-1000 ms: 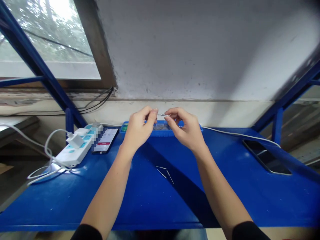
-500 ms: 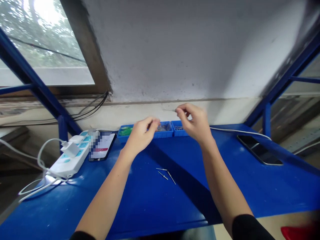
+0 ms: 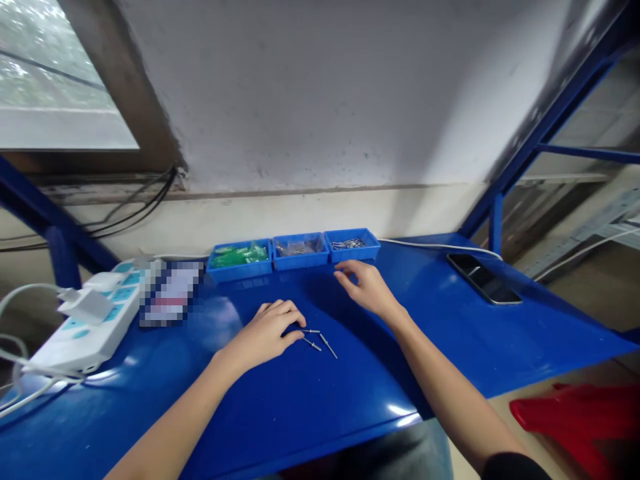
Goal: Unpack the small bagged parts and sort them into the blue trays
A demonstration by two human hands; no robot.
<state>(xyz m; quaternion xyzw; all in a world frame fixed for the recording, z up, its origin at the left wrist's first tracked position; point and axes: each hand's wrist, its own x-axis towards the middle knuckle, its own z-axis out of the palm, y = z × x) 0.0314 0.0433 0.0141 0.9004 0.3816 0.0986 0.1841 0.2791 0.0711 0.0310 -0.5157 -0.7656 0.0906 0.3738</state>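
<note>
Three blind rivets lie close together on the blue table; one slim rivet (image 3: 329,346) slants toward the front right, and a shorter rivet (image 3: 313,344) rests beside it. My left hand (image 3: 273,331) is low over the tabletop with thumb and index finger apart, their tips at the left ends of the rivets. Whether it touches them I cannot tell. My right hand (image 3: 364,285) hovers in front of the right blue bin (image 3: 354,253), fingers curled, with a small gap between thumb and index finger. No rivet shows in it. That bin contains several metal rivets.
Beside it stand a middle blue bin (image 3: 303,260) with clear plastic bags and a left blue bin (image 3: 243,270) with green items. A phone (image 3: 173,293) and a white power strip (image 3: 95,337) with cables are at left. Another phone (image 3: 484,279) lies at right.
Both hands held a rivet between them; my right hand then drew it away and has come down near the right bin, rivet no longer visible. My left hand has lowered to the rivets. The view tilted.
</note>
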